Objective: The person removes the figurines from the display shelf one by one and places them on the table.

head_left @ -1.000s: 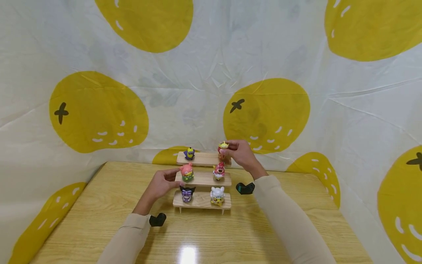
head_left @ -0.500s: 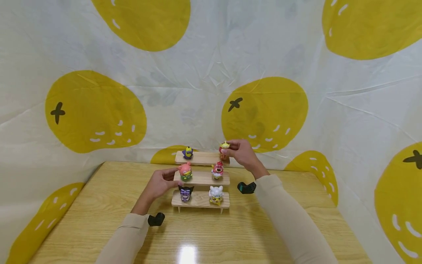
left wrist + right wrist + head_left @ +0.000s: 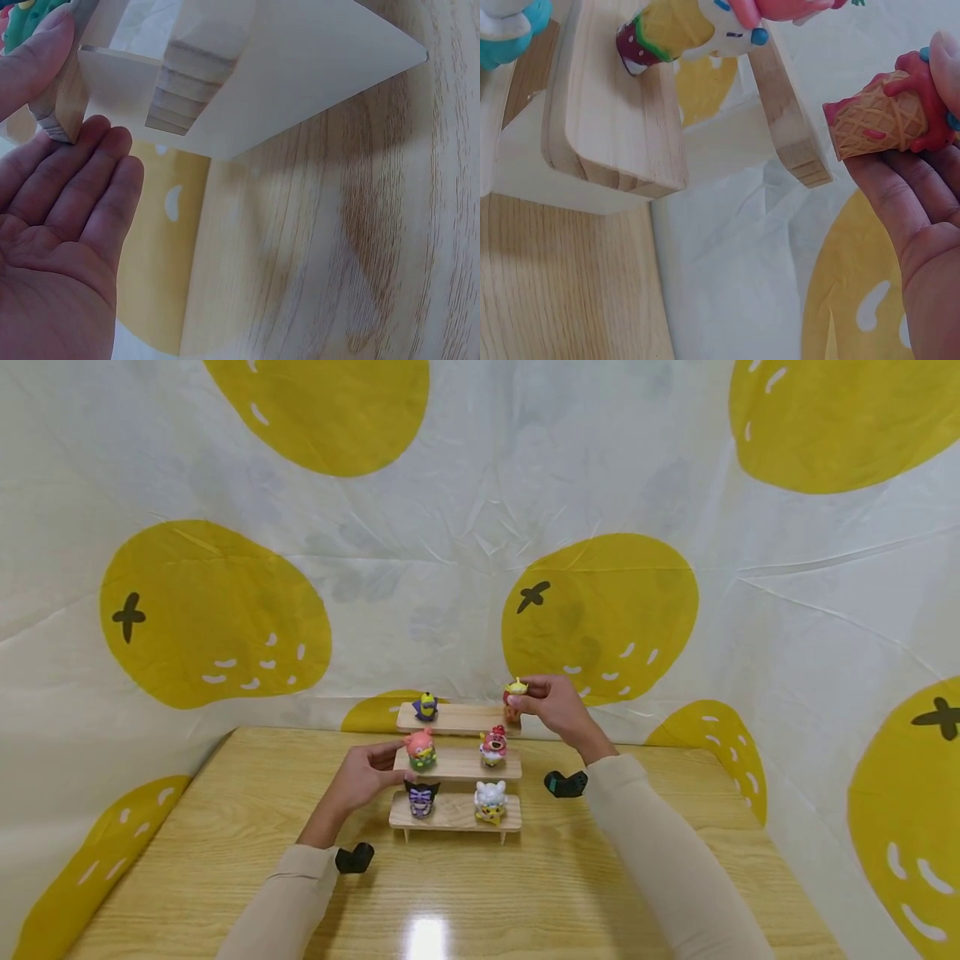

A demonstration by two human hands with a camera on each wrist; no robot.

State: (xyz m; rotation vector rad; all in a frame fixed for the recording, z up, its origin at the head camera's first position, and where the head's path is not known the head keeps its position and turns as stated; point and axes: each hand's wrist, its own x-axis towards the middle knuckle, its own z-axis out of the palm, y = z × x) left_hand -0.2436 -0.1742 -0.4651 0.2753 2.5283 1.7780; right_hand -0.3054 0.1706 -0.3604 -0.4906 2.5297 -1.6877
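Shifted slightly rightward in the last second, the cone figure (image 3: 885, 112) is pinched in the right hand (image 3: 557, 705) just off the top tier (image 3: 468, 717), the left hand (image 3: 364, 778) gripping the middle tier (image 3: 459, 764), with five other figures (image 3: 421, 750) standing and seemingly only this one unplaced.

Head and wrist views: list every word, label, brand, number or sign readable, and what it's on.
No readable words, labels, brands or numbers.
Cloth: dark cross-shaped marks, no lettering.
Figurine in the right hand: none legible.
Black wrist devices: too small to tell.
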